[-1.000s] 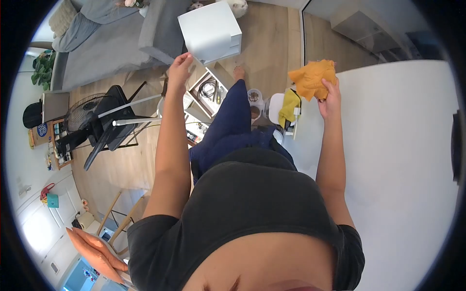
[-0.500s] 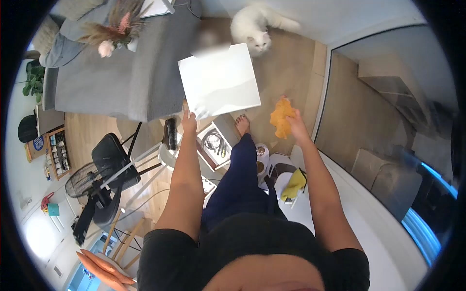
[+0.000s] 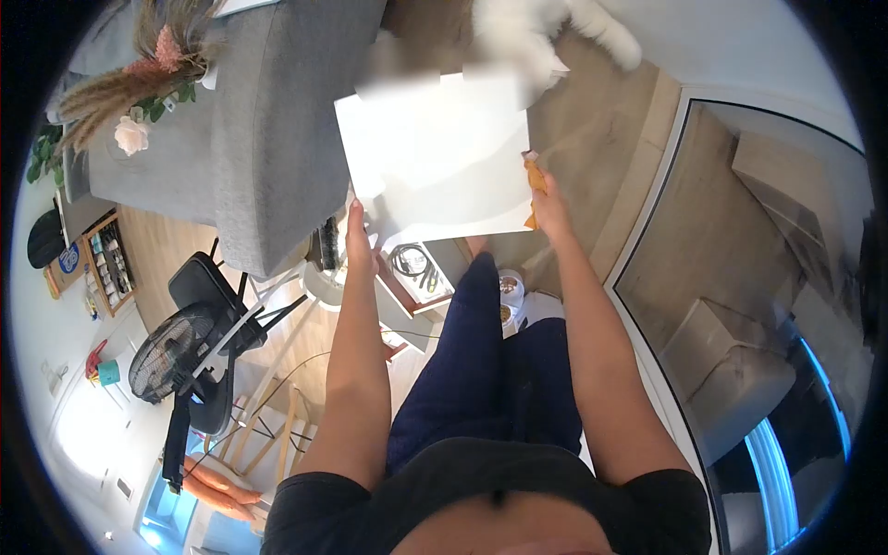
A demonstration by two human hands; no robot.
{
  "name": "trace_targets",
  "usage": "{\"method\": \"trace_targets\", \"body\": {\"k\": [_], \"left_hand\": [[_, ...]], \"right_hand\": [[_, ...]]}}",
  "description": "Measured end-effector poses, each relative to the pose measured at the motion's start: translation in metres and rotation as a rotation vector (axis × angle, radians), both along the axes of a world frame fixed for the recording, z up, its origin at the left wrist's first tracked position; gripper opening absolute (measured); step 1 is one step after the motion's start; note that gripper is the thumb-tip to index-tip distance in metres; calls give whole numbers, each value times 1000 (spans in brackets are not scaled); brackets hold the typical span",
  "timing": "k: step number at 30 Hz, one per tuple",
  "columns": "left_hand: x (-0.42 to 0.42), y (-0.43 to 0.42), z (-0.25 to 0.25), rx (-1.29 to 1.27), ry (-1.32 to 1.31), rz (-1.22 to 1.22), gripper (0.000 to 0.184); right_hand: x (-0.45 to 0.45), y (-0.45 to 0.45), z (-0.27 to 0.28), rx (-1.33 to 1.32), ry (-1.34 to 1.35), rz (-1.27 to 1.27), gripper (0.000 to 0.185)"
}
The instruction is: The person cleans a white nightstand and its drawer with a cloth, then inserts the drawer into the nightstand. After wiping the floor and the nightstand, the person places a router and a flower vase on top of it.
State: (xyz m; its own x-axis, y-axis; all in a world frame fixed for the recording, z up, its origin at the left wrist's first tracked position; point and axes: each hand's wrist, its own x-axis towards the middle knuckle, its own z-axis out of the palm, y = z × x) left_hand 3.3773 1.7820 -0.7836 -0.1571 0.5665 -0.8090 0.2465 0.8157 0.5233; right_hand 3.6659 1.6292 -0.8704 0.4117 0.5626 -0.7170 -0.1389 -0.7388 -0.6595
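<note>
A flat white square panel (image 3: 439, 157) is held out in front of me. My left hand (image 3: 360, 236) is closed on its near left corner, thumb along the edge and the other fingers mostly hidden. At the right edge, my right hand (image 3: 552, 211) is closed around an orange cloth (image 3: 534, 178), which is pressed between the hand and the panel. The panel's underside is out of sight, and its far edge is blurred.
A grey sofa (image 3: 277, 139) stands at the left, and a white cat (image 3: 523, 32) is beyond the panel. Below it are an open drawer (image 3: 444, 294) with cables and pet bowls (image 3: 508, 289). A fan (image 3: 166, 351) and black chair (image 3: 211, 301) stand left; a glass door (image 3: 694, 231) is at right.
My right hand has brought the orange cloth left against the panel's right edge. The panel appears larger and nearer. The cat has shifted toward the top of the view, and one leg has stepped forward.
</note>
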Motion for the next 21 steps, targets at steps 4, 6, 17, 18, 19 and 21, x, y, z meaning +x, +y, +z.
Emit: {"method": "trace_targets", "body": {"k": [4,6,17,18,19,21], "left_hand": [[28,16,-3,22,-14,-23,92],[37,26,-6,11,-31,-25,89],[85,59,-12,122,-243,54,72],[89,59,-16,116,-260,54,72],[92,59,-19,145,-313,57,70],[101,55,-18,165,-317,63,61]], "right_hand": [[19,9,-9,-30,-202,38,48],[32,16,-22,4,-175,22,48],[85,73,29,25,-121,-186,41],[88,83,49,13,-153,-180,41],[86,90,54,9,-176,-176,41],[80,103,58,208,-456,46,40]]}}
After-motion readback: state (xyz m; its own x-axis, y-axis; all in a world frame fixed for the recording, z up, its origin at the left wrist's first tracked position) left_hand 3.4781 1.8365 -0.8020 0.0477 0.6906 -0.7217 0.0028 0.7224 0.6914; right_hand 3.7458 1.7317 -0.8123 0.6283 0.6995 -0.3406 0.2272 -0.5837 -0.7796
